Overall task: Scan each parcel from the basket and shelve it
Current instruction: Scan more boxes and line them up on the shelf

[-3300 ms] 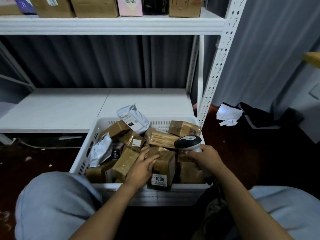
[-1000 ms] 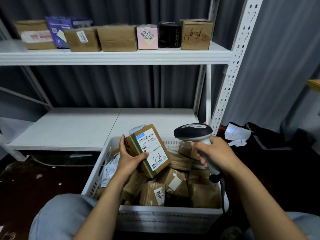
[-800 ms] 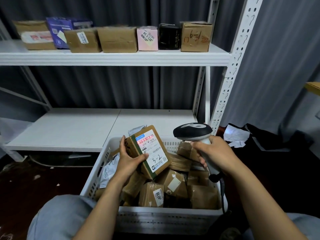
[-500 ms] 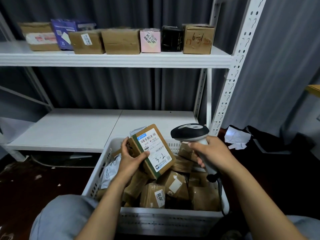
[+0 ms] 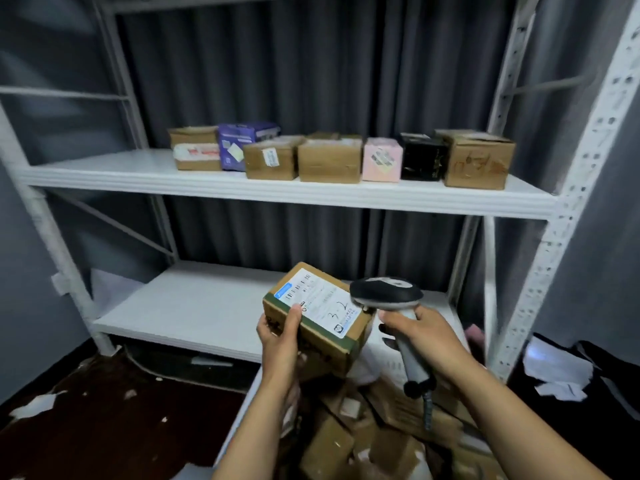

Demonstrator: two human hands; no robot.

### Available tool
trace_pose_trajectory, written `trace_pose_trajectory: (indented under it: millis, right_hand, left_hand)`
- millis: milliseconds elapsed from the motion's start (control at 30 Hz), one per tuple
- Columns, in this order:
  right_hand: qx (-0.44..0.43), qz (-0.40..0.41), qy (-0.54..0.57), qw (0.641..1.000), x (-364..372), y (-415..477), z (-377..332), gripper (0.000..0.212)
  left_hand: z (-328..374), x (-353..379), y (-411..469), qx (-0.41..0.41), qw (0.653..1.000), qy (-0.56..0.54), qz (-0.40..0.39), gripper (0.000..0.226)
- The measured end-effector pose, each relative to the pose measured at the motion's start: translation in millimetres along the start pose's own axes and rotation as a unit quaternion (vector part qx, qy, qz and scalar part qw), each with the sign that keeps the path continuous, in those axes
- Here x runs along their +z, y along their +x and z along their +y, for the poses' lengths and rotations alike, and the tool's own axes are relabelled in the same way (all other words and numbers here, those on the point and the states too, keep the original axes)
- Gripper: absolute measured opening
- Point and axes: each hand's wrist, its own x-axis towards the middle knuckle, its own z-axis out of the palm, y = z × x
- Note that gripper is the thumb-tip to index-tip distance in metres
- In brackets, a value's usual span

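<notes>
- Head view: the left hand holds a labelled parcel above the basket, fingers curled round its left end.
- Also above the basket, the right hand grips the scanner handle; the scanner head is just beside the parcel.
- Brown parcels fill the basket.

A parcel storeroom or pickup depot: white slotted-steel racking against a dark ribbed wall, labelled boxes lined on a shelf (1 pink, 1 black, 1 purple, the others brown card), a corded barcode scanner, a basket heaped with taped parcels, and paper scraps on the floor.
</notes>
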Motion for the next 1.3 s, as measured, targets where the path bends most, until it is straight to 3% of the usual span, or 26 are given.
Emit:
trace_pose_trajectory:
  millis: [267, 400, 567, 733, 900, 1067, 1167, 1300]
  right_hand:
    - [-0.097, -0.071, 0.007, 0.993, 98.7, 76.3, -57.8, 0.006]
    - [-0.140, -0.104, -0.015, 0.985, 141.3, 115.9, -85.4, 0.006]
    - [-0.121, -0.131, 0.025, 0.984, 172.3, 153.8, -131.2, 0.004]
    - [-0.139, -0.097, -0.051, 0.984, 168.3, 183.6, -167.8, 0.009]
    - [-0.132, -0.060, -0.061, 0.987, 163.9, 212.3, -180.3, 0.013]
    - [-0.118, -0.064, -0.085, 0.987, 161.9, 231.8, -180.9, 0.013]
    - [-0.120, -0.064, -0.095, 0.986, 158.6, 236.1, -181.2, 0.012]
    - [-0.127, -0.053, -0.102, 0.985, 151.4, 236.6, -181.2, 0.013]
  left_hand:
    - [83.1, -16.4, 83.7, 0.009, 0.998, -0.057, -0.012, 0.082]
    - [132.1, -24.7, 123.1, 0.060, 0.994, -0.067, 0.056, 0.095]
    - [206.9, -36.1, 164.2, 0.145, 0.976, -0.084, 0.141, 0.107]
    - [270.9, -21.6, 200.4, 0.148, 0.976, -0.089, 0.136, 0.114]
    - [291.9, 0.7, 246.2, 0.136, 0.976, -0.047, 0.165, 0.116]
    - [288.7, 9.0, 288.9, 0.108, 0.979, 0.075, 0.158, 0.146]
    - [281.8, 10.2, 283.5, 0.118, 0.929, 0.285, 0.206, 0.123]
    - [264.8, -1.5, 278.1, 0.294, 0.819, 0.437, 0.228, 0.099]
